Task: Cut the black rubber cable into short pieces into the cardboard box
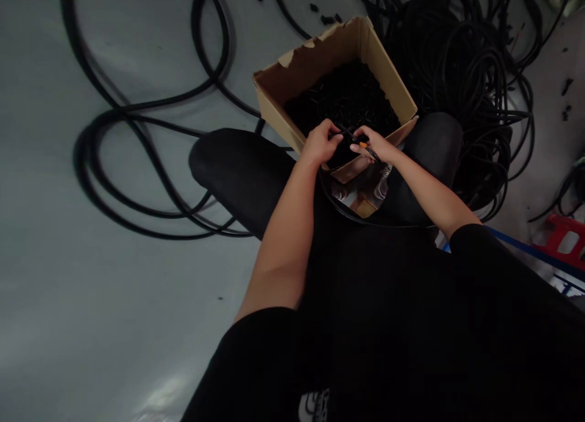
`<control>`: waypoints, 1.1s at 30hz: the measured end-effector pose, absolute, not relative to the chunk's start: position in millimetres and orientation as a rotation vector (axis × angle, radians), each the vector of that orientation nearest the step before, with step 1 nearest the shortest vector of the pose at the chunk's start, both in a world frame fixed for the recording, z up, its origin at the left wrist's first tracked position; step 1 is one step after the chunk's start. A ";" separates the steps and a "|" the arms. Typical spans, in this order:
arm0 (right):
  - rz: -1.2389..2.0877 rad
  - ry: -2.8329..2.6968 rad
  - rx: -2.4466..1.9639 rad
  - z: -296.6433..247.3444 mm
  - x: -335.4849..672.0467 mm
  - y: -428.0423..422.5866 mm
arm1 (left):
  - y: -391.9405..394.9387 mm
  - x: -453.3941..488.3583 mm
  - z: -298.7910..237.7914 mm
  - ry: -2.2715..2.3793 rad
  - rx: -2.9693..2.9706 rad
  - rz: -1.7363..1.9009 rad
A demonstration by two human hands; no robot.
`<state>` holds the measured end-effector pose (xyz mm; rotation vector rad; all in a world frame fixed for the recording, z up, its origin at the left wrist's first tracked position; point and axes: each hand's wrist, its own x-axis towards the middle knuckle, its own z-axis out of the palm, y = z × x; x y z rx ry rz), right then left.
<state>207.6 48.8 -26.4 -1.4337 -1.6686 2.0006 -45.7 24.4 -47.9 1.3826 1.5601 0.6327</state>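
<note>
Over the near edge of an open cardboard box [388, 74], both hands work close together. My left hand [321, 143] has its thumb and fingers pinched on a thin black cable [346, 131], which reaches toward the right hand. In my right hand [377, 146], the fingers are closed around a small hand tool with black and orange parts [364, 144]; its exact kind is too dark and small to make out. Below the hands, the box holds a heap of short black pieces [351, 96]. Fingers partly hide the cable's end.
A large tangle of black cable [457, 56] lies right of the box. Loose loops of thicker black cable [159, 181] spread over the grey floor [137, 300] at left. Small black bits [327, 19] lie beyond the box. A red plastic object [564, 239] is at far right.
</note>
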 end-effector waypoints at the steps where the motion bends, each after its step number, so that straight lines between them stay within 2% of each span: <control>1: 2.015 -1.649 -1.443 -26.4 207.8 48.4 | 24.6 -45.4 -46.0 1.536 1.392 0.623; 6: 2.071 -1.622 -1.428 -28.0 208.1 47.0 | 23.1 -43.5 -40.7 1.452 1.443 0.572; 12: 1.998 -1.565 -1.523 -21.2 207.0 48.5 | 19.7 -36.6 -42.7 1.475 1.401 0.632; 22: 2.076 -1.321 -1.574 -14.9 198.6 48.6 | 28.5 -36.5 -24.4 1.507 1.199 0.779; 33: 2.004 -1.596 -1.522 -14.7 202.9 50.4 | 29.3 -33.7 -37.5 1.448 1.082 0.775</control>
